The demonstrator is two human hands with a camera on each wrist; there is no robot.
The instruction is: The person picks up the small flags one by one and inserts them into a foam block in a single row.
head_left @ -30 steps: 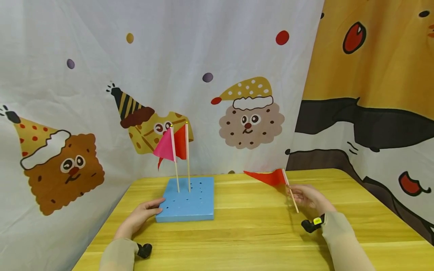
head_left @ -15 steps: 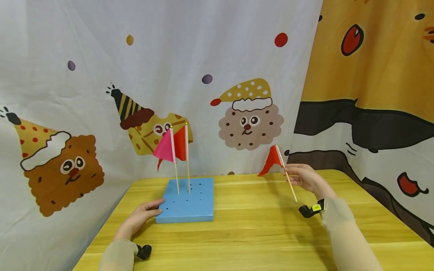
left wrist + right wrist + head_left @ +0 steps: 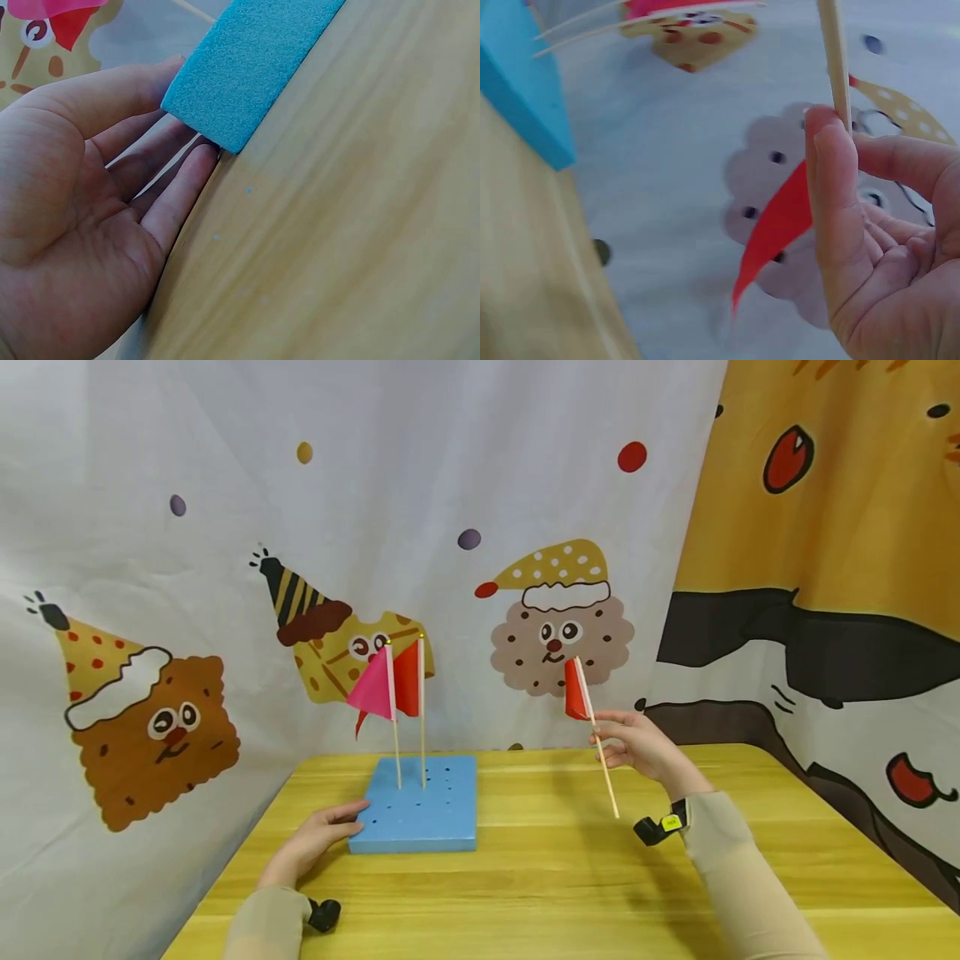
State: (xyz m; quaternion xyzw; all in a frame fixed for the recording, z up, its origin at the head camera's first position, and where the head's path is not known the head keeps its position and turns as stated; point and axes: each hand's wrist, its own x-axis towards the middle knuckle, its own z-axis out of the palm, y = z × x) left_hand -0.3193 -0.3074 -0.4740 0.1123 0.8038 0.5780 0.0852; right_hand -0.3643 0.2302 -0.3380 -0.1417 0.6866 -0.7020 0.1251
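Observation:
A blue foam block (image 3: 442,827) with several small holes lies on the table, left of centre. My left hand (image 3: 313,843) rests against its left side, fingers extended; the left wrist view shows thumb and fingertips touching the block (image 3: 251,71) at a corner. Standing in the block are a pink flag (image 3: 372,687) and a red flag (image 3: 408,681) on thin wooden sticks. My right hand (image 3: 636,745) pinches the stick of another red flag (image 3: 575,691) between thumb and fingers, above the table. That stick tilts, its bare lower end pointing down. In the right wrist view the cloth (image 3: 780,214) hangs behind the thumb.
The yellow wood-grain table (image 3: 540,877) reaches back to a printed curtain (image 3: 525,468) with cartoon snacks. Black cameras are strapped to both wrists, the left camera (image 3: 324,916) and the right camera (image 3: 654,831). Tiny blue crumbs (image 3: 249,190) lie near the block.
My right hand has lifted the red flag from low over the table's right side and carried it left, its stick now steeper. My left hand and the block stay put.

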